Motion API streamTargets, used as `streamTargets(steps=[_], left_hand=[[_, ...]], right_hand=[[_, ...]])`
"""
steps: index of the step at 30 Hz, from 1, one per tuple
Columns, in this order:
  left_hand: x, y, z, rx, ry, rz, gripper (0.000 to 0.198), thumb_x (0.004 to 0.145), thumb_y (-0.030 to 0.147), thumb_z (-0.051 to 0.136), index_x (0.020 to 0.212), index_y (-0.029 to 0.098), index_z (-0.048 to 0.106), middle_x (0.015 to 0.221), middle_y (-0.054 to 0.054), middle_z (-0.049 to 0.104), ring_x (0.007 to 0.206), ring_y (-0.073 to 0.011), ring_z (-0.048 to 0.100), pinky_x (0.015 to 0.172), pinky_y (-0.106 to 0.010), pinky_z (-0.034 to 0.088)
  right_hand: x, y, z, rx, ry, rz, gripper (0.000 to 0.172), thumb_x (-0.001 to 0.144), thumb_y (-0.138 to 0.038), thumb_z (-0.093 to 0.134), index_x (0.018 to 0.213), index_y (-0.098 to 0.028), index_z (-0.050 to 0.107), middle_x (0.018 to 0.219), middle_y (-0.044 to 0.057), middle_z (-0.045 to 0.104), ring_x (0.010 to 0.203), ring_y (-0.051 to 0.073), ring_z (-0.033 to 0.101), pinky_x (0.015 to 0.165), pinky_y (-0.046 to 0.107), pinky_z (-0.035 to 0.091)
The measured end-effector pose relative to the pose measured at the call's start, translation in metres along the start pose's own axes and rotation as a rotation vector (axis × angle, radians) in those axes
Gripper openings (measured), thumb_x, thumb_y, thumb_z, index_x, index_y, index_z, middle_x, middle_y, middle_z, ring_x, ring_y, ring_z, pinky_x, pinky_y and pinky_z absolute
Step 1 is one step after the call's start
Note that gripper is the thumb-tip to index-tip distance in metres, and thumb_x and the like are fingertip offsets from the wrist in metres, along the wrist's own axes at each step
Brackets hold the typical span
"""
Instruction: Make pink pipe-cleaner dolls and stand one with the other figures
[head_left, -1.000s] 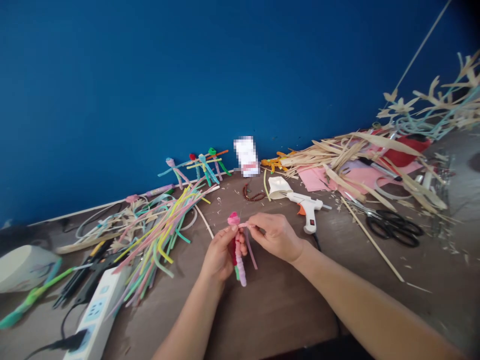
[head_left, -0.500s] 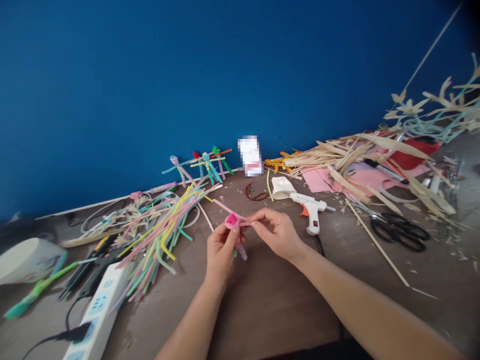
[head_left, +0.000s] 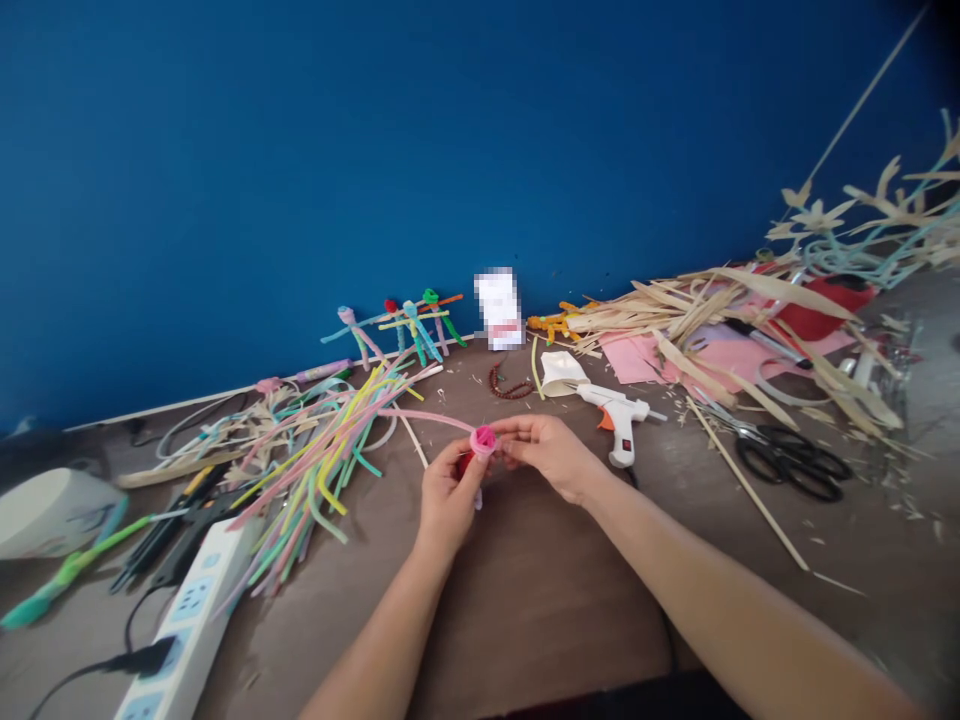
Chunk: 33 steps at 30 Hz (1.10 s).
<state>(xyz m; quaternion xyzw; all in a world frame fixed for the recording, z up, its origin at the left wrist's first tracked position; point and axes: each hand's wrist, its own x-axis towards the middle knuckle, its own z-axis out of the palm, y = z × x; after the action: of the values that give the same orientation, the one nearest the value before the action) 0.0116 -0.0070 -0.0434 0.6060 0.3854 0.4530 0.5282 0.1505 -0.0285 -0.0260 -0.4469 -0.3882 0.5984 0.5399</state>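
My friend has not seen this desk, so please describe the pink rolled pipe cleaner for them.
On the brown desk, look at the middle. The pink rolled pipe cleaner is pinched there between the left hand and right hand, a thin strand trailing left; the other pipe cleaners lie loose in a heap.

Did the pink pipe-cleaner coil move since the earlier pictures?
Yes, the pink pipe-cleaner coil moved right, closer to the white hot glue gun.
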Motion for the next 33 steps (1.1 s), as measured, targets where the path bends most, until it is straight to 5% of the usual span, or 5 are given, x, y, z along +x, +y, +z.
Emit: streamTargets(steps=[12,21,26,33], left_hand=[[0.003,-0.001,-0.004,0.079,0.02,0.052,0.018,0.067,0.029,0.061,0.077,0.015,0.063,0.065,-0.001,0.056,0.058,-0.0102,0.049,0.054,-0.019,0.039],[0.003,-0.001,0.005,-0.37,0.015,-0.25,0.019,0.068,0.029,0.06,0.077,0.013,0.057,0.062,0.001,0.057,0.049,-0.0058,0.05,0.05,-0.018,0.042],[0.007,0.0,0.003,-0.477,-0.031,-0.451,0.018,0.064,0.026,0.063,0.071,0.011,0.057,0.058,0.0,0.058,0.044,-0.0066,0.052,0.045,-0.018,0.044],[0.01,0.005,-0.003,-0.542,-0.186,-0.555,0.019,0.067,0.028,0.06,0.07,0.009,0.058,0.053,-0.001,0.056,0.039,-0.0065,0.049,0.039,-0.018,0.042]], right_hand=[[-0.001,0.0,-0.008,0.149,-0.105,0.232,0.009,0.062,-0.016,0.062,0.069,-0.013,0.057,0.057,-0.001,0.058,0.049,0.007,0.054,0.048,0.019,0.044],[0.0,0.006,0.004,0.147,0.0,0.087,0.01,0.063,-0.018,0.059,0.068,-0.014,0.052,0.057,-0.003,0.057,0.047,0.005,0.051,0.052,0.02,0.042],[0.002,0.01,0.0,-0.24,0.059,-0.116,0.004,0.068,-0.014,0.052,0.07,-0.015,0.054,0.061,-0.002,0.057,0.055,0.009,0.052,0.058,0.024,0.043],[-0.002,0.005,-0.01,-0.841,0.015,-0.464,0.022,0.072,-0.006,0.041,0.074,-0.018,0.059,0.072,0.0,0.058,0.069,0.012,0.053,0.067,0.026,0.04]])
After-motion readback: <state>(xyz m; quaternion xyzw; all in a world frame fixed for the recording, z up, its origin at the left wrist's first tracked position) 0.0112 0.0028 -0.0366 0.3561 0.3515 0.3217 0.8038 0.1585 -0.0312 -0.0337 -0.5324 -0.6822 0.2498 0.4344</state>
